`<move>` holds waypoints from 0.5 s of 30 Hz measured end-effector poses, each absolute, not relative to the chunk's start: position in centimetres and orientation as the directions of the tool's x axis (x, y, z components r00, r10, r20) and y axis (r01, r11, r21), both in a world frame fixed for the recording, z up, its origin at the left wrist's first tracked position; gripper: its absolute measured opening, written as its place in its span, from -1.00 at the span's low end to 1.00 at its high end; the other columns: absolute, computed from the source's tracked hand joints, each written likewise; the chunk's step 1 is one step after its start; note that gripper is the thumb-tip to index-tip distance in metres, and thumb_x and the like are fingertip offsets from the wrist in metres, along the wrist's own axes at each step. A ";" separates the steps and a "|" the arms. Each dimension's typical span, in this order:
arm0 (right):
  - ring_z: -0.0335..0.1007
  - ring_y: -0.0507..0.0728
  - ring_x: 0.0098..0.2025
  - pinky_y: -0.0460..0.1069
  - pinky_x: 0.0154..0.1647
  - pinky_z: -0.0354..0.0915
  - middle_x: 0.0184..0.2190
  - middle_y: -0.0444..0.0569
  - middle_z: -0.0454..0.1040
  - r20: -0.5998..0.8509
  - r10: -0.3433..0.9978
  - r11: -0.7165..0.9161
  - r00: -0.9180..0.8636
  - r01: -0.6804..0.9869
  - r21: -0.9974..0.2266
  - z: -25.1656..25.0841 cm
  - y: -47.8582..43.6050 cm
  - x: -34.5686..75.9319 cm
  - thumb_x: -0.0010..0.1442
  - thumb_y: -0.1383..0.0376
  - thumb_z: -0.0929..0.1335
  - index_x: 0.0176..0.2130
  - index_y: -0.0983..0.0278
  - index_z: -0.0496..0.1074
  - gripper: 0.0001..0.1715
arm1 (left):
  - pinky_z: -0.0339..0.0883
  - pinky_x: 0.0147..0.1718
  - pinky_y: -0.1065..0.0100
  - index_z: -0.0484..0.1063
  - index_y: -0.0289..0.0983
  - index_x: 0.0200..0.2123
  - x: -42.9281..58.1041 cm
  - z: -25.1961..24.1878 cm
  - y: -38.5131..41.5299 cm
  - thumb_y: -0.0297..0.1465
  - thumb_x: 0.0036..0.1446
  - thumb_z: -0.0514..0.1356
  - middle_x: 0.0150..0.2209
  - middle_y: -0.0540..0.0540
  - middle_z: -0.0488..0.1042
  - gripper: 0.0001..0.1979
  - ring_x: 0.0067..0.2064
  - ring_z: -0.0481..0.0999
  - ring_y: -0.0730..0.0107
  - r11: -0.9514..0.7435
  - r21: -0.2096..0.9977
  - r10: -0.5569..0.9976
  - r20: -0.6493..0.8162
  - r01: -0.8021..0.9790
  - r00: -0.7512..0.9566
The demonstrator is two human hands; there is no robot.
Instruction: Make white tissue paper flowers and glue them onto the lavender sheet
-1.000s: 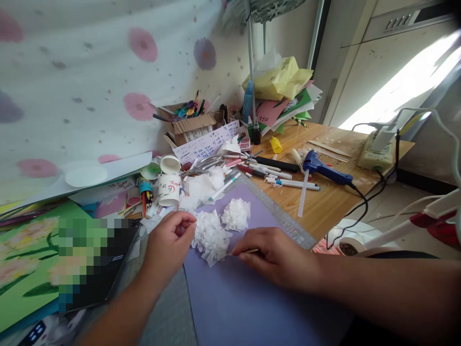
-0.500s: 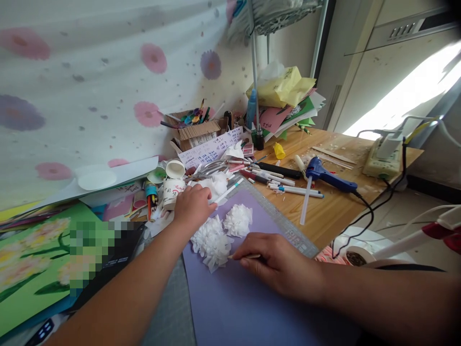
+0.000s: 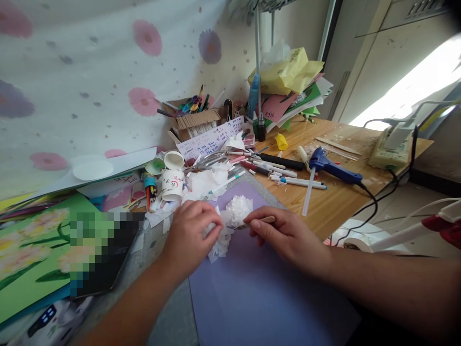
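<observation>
Pinching slim wooden stick (image 3: 268, 219) in grip of right hand (image 3: 277, 235), near 4 o'clock of smaller white paper pompom (image 3: 240, 209) | reaching over larger white paper pompom (image 3: 220, 247), at smaller one's 7 o'clock on purple sheet (image 3: 234, 298), with left hand (image 3: 196, 228); fingers curled, cannot tell whether gripping paper

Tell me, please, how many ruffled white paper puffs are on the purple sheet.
2: the farther paper puff, by the right hand, and the nearer paper puff, partly hidden by the left hand.
</observation>
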State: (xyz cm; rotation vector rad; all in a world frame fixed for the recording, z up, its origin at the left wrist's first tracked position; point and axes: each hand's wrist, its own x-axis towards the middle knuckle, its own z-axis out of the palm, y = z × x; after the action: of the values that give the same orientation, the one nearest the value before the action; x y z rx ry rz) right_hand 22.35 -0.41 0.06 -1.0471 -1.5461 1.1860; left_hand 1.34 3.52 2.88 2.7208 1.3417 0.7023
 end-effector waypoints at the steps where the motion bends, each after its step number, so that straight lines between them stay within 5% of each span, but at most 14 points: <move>1: 0.36 0.00 -0.51 -0.12 -0.49 0.32 -0.51 -0.09 0.41 0.173 0.960 0.197 -0.218 0.094 -0.976 0.1 -0.4 22.4 0.23 0.20 0.25 -0.26 0.33 0.42 -0.74 | 0.19 -0.20 0.25 0.45 -0.20 -0.46 1.4 2.6 2.9 -0.49 0.06 0.15 -0.33 -0.02 0.45 -0.88 -0.22 0.37 0.28 -0.665 0.206 0.731 0.376 0.718 0.569; 15: 0.36 0.01 -0.47 -0.13 -0.44 0.27 -0.50 -0.09 0.46 0.223 0.921 0.316 -0.320 0.278 -0.907 -0.4 0.0 21.5 0.22 0.31 0.26 -0.25 0.32 0.46 -0.79 | 0.11 -0.24 0.22 0.43 -0.20 -0.47 1.1 1.6 2.5 -0.52 0.05 0.15 -0.34 0.01 0.45 -0.87 -0.26 0.35 0.31 -0.701 0.157 0.710 0.248 0.695 0.659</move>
State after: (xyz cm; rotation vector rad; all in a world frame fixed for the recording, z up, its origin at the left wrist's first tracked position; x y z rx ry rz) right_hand 21.46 -0.04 -0.36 -1.0738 -1.7857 1.0169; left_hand 1.08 2.48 1.59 2.8174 1.1936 0.4534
